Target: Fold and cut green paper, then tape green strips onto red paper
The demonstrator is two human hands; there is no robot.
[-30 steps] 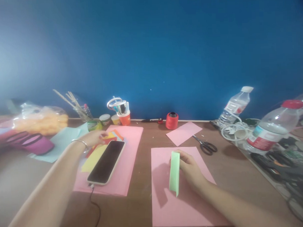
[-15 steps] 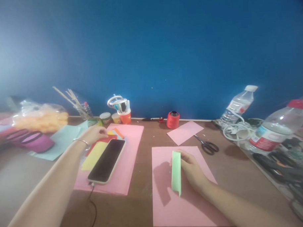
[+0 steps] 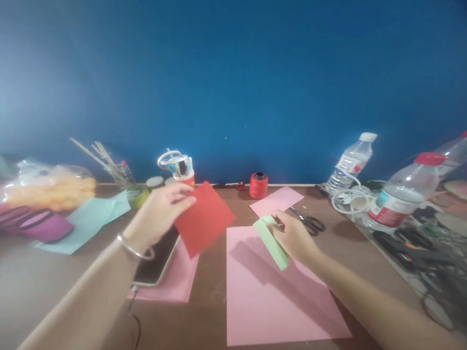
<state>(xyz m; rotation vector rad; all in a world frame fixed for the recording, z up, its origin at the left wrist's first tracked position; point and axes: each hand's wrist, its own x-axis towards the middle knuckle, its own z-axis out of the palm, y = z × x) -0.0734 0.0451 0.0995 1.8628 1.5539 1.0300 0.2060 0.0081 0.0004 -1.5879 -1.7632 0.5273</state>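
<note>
My left hand [image 3: 158, 211], with a bangle on the wrist, holds a red square of paper [image 3: 204, 218] lifted above the table. It hangs over a phone [image 3: 156, 259] that lies on a pink sheet [image 3: 176, 284]. My right hand [image 3: 295, 236] grips a folded light-green paper strip [image 3: 272, 240], tilted, above a large pink sheet [image 3: 272, 291] in front of me.
Black scissors [image 3: 307, 221] and a small pink sheet [image 3: 276, 200] lie behind my right hand. A red thread spool [image 3: 259, 185], a cup of pens [image 3: 179, 169] and jars line the blue wall. Plastic bottles [image 3: 403, 197] and clutter stand right; a light-blue sheet [image 3: 85, 221] and bags lie left.
My left hand has lifted a red paper square from the pile by the phone and brought it toward the middle. My right hand has moved up and tilted the green strip.
</note>
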